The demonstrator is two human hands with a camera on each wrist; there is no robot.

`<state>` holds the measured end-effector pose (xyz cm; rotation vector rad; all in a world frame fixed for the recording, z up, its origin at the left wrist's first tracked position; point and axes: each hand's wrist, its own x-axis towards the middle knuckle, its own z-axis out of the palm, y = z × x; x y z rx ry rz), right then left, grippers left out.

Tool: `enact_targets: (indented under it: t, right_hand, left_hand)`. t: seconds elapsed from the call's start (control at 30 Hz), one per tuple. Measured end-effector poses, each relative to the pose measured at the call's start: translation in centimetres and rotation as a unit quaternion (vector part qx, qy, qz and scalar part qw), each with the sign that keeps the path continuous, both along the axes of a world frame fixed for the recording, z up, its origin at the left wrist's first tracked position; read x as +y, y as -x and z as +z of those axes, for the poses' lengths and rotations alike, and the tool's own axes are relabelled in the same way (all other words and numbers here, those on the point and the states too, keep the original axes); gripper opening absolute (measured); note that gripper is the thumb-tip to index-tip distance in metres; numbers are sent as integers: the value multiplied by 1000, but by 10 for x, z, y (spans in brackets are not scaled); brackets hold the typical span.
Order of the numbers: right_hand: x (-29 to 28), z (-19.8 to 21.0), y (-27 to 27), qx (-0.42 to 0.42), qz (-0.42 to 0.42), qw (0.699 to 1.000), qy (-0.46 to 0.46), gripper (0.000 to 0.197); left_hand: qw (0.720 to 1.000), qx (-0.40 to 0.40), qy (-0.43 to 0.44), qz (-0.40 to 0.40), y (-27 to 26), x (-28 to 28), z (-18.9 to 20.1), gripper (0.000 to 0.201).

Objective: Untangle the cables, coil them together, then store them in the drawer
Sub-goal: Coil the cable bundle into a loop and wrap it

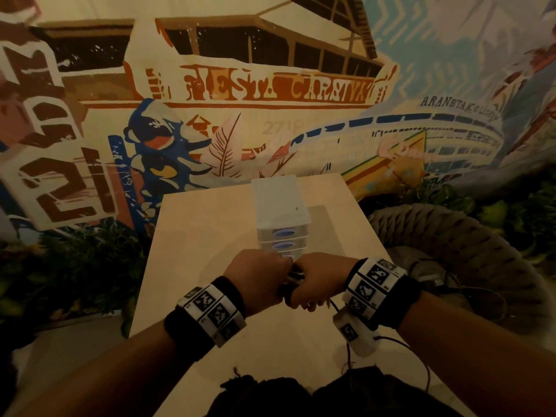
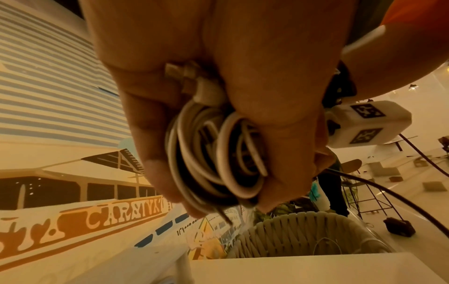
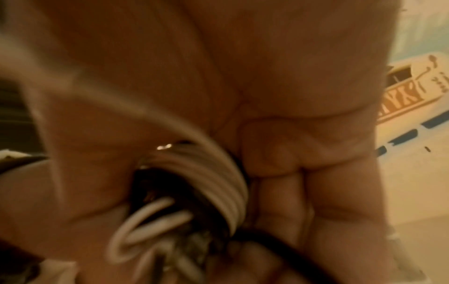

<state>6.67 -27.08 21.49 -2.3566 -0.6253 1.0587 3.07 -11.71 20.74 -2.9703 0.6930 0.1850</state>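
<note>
Both hands on cable bundle, near side of drawer unit.
Left hand (image 1: 261, 276) and right hand (image 1: 316, 281) fingers curl tight around coiled cables (image 2: 213, 153), held above counter (image 1: 192, 236), just before drawers (image 1: 282, 233).

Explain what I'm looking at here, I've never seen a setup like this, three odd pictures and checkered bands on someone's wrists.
No machine here: a person wears three cameras. The head view looks down at the left hand and right hand, pressed together over a pale table. On it stands a small white drawer unit, its drawers closed. The checkered wristbands carry the other two cameras, each looking along a palm. Both hands grip one bundle of coiled cables, mostly white with some dark strands.
</note>
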Motion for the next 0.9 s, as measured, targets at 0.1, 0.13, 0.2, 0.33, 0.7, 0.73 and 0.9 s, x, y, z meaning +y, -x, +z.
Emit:
enact_targets:
  t: [0.1, 0.13, 0.2, 0.33, 0.7, 0.73, 0.9]
  right_hand:
    - [2, -3, 1, -4, -7, 1000, 22, 16]
    - [1, -3, 0, -11, -12, 1000, 20, 19]
    - [-4, -2, -2, -20, -27, 999, 1, 16]
    - [-22, 0, -11, -25, -69, 995, -68, 14]
    - [-15, 8, -4, 22, -55, 950, -308, 22]
    - [-13, 8, -4, 19, -48, 951, -304, 15]
    - [-7, 16, 1, 27, -24, 953, -302, 11]
  left_hand:
    - [1000, 7, -14, -6, 1, -3, -1, 29]
    - [1000, 8, 8, -4, 0, -1, -1, 32]
    - [997, -1, 80, -3, -3, 6, -2, 48]
    - [968, 12, 240, 73, -12, 33, 5, 115]
    - [790, 221, 570, -40, -14, 19, 10, 34]
    - [759, 229, 608, -46, -14, 15, 13, 33]
    - [693, 215, 687, -43, -18, 18, 9, 34]
